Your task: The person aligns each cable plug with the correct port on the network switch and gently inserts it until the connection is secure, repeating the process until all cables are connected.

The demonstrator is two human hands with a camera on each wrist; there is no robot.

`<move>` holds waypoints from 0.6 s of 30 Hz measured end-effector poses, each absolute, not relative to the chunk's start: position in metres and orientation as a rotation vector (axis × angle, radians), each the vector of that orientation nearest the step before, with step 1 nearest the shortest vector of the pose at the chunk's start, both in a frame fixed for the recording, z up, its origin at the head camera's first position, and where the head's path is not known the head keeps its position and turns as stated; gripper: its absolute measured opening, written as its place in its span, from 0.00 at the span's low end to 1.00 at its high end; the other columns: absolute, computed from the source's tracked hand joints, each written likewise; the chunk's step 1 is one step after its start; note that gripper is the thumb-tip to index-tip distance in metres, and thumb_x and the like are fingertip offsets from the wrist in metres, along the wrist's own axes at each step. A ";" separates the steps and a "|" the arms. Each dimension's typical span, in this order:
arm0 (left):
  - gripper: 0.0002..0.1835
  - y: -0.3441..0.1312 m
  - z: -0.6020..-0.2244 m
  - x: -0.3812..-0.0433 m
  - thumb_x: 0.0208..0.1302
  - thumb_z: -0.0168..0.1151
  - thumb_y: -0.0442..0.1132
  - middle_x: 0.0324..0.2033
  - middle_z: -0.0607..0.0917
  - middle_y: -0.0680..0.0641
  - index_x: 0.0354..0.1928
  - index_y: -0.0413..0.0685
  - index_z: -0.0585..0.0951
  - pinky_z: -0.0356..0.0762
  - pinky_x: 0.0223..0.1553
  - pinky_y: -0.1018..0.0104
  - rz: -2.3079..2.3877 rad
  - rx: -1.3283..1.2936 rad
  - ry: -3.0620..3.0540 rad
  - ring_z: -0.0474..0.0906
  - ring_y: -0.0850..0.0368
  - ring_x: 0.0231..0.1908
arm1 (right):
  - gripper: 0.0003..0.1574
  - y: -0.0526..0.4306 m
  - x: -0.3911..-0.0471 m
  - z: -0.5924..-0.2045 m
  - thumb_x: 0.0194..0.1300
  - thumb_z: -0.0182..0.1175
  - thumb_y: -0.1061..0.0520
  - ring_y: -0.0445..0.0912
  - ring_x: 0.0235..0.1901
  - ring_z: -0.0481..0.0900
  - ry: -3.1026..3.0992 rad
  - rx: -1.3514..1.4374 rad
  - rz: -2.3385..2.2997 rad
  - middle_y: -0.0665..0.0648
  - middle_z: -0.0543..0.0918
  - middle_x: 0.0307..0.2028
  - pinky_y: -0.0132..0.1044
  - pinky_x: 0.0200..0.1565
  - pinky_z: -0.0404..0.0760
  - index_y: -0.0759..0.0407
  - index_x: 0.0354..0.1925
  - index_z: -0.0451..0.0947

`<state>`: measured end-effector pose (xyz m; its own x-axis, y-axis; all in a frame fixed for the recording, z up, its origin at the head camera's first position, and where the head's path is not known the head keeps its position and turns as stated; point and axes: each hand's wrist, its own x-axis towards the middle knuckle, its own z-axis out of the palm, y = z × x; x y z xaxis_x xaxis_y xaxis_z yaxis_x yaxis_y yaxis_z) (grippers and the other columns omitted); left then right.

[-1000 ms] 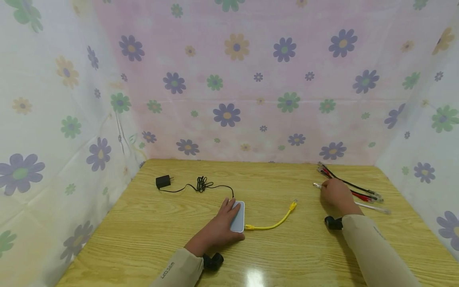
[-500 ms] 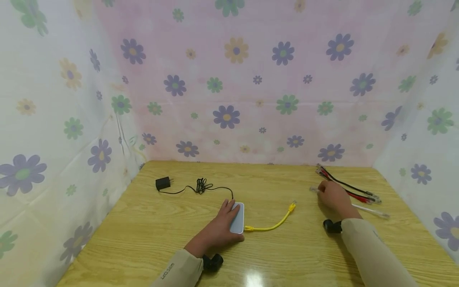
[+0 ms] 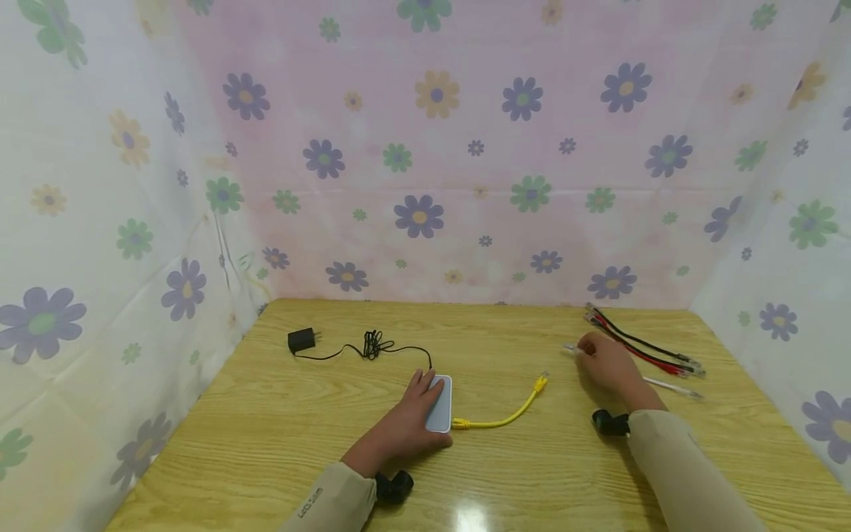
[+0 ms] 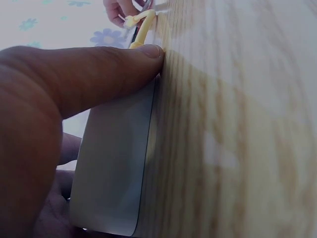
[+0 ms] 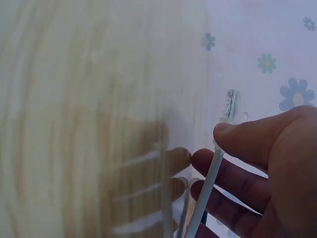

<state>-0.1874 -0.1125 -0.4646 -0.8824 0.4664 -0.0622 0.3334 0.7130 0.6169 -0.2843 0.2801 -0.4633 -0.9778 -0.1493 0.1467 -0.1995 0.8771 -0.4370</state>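
Observation:
My left hand (image 3: pixel 407 425) holds a small white network box (image 3: pixel 440 405) with a grey top, fingers over its left and far side and thumb at the near end. In the left wrist view the thumb (image 4: pixel 133 64) lies along the box (image 4: pixel 116 158). A yellow Ethernet cable (image 3: pixel 499 423) runs from the box's right side to a loose clear plug. My right hand (image 3: pixel 608 367) pinches a white Ethernet cable just behind one plug. The right wrist view shows that clear plug (image 5: pixel 232 105) beyond the thumb, with the white cable (image 5: pixel 205 191) trailing below.
Several black and red Ethernet cables (image 3: pixel 641 346) lie at the table's back right, beyond my right hand. A black power adapter (image 3: pixel 302 339) sits back left, its bundled cord (image 3: pixel 374 345) leading to the box. Flowered cloth (image 3: pixel 425 162) hangs around the table (image 3: pixel 286 436).
My right hand has shifted left with the white cable, whose far end has slid left too, away from the black and red cables. My left hand stays on the box.

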 end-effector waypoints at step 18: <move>0.51 -0.114 -0.464 -0.187 0.58 0.68 0.53 0.77 0.44 0.42 0.77 0.47 0.52 0.62 0.63 0.41 0.927 0.661 2.699 0.31 0.42 0.76 | 0.15 0.256 -0.276 -0.459 0.71 0.55 0.51 0.59 0.45 0.81 -2.877 0.352 0.923 0.65 0.84 0.46 0.55 0.45 0.77 0.55 0.52 0.75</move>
